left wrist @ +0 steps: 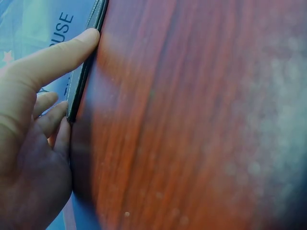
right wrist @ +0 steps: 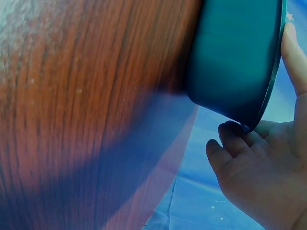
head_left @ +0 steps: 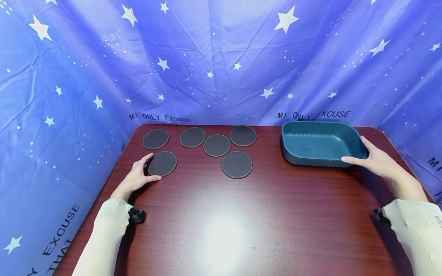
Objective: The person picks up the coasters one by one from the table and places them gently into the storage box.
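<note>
At the left of the head view, my left hand [head_left: 136,177] spans a round black coaster [head_left: 163,164], with the thumb at its near edge and fingers at its far left edge. The left wrist view shows the thumb and fingertips touching the rim of that coaster [left wrist: 79,88]. Over on the right, my right hand [head_left: 377,158] holds the near right corner of a dark teal plastic bin [head_left: 310,160]. Its thumb lies on the front rim and its fingers are along the right end. From the right wrist, the bin's outer wall [right wrist: 232,57] hides part of the fingers.
More round black coasters lie flat towards the back, among them one at the back left [head_left: 156,139] and one near the middle [head_left: 236,165]. The dark red wooden table [head_left: 193,207] meets a blue star-printed curtain [head_left: 214,88] at the back and sides.
</note>
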{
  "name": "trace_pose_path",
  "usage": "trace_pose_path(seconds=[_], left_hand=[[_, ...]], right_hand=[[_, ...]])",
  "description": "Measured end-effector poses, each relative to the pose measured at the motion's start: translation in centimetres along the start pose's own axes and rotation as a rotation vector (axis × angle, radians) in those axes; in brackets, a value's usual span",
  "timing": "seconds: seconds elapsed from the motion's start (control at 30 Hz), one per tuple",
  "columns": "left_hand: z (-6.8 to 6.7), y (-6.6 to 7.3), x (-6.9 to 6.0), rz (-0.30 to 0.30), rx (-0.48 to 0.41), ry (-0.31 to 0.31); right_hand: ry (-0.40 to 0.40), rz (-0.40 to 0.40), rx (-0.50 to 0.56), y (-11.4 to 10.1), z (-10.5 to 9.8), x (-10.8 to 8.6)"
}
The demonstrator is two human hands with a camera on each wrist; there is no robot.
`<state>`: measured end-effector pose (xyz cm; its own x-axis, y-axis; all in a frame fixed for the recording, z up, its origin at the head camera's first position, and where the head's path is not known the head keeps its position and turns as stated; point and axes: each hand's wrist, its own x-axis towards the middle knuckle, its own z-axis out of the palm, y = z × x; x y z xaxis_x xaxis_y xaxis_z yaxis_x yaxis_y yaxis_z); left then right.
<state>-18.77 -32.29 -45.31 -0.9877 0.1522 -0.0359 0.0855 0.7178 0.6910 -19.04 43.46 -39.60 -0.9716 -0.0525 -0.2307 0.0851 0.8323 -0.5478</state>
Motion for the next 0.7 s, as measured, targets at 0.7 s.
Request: trace_pose_path(seconds=[0.7], left_hand=[[0.22,0.47,0.56,0.104,0.053,0.025]], right_hand=[[0.003,0.008,-0.007,-0.35,-0.01,-0.03]])
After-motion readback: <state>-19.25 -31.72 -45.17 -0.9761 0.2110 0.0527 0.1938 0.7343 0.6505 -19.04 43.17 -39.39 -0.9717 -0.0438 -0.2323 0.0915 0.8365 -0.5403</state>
